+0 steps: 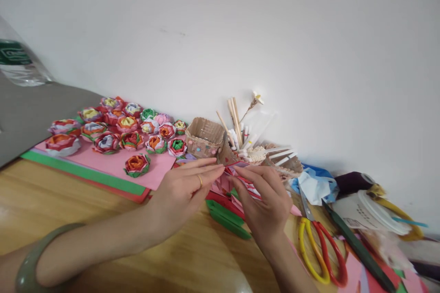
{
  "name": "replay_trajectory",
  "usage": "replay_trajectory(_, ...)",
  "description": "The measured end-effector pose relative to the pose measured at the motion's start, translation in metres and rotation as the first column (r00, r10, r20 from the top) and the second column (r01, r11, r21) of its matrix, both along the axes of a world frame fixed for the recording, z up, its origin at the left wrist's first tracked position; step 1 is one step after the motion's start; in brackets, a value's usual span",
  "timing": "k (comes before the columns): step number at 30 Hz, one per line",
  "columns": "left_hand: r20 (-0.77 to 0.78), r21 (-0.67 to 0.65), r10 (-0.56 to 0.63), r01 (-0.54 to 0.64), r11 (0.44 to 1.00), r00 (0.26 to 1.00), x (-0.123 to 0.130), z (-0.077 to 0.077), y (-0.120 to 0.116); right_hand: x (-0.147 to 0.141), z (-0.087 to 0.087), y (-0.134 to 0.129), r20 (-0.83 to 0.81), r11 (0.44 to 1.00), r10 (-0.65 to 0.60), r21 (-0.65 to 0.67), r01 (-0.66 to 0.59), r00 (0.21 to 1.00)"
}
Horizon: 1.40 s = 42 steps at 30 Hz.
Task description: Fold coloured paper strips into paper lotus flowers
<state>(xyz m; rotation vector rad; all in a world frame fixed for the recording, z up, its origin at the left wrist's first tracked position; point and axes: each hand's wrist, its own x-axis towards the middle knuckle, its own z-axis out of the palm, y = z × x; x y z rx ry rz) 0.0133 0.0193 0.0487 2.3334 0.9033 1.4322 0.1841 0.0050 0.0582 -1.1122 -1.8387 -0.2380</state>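
My left hand [187, 190] and my right hand [263, 194] meet near the middle of the view, above the wooden table [178, 256]. Between their fingertips is a small folded paper piece [237, 164], reddish and purple at its edges. The left fingers are pressed together against its left side, while the right thumb and fingers pinch its right side. Just below and behind the hands are green folded paper strips [228, 219] and pink and red folded pieces. Many folded paper flowers [136, 165] sit at the left on pink paper [158, 171].
Against the wall stand a woven basket [204, 137] and holders with sticks [235, 116]. Red and yellow scissors [321, 247], a dark green pen-like tool [359, 247], a white lidded tub [367, 213] and paper scraps lie at the right. A bottle [19, 62] is at the far left.
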Motion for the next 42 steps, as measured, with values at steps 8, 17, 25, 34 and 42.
replay_trajectory(8, -0.078, 0.092, 0.047, -0.040, 0.995, 0.996, 0.000, 0.006, -0.002, 0.001, 0.006, 0.000, 0.033, 0.997, 0.012, -0.073, -0.010, 0.999)
replay_trajectory(17, 0.121, -0.692, -0.293, 0.293, 0.660, 0.948, -0.012, 0.025, 0.017, 0.000, 0.015, -0.002, -0.262, 0.744, 0.305, -0.535, -0.401, 0.916)
replay_trajectory(25, 0.303, -0.825, -0.230, 0.375, 0.423, 0.925, -0.009, 0.021, 0.021, -0.002, 0.017, -0.001, -0.480, 0.576, 0.146, -0.670, -0.468, 0.865)
replay_trajectory(34, 0.345, -0.816, -0.220, 0.407, 0.411, 0.912, -0.008, 0.020, 0.018, -0.006, 0.016, -0.006, -0.468, 0.582, 0.125, -0.679, -0.446, 0.875)
replay_trajectory(42, 0.077, -0.531, -0.181, 0.194, 0.825, 0.981, -0.008, 0.017, 0.016, -0.006, 0.005, -0.008, 0.146, 0.970, 0.184, -0.184, -0.156, 0.972)
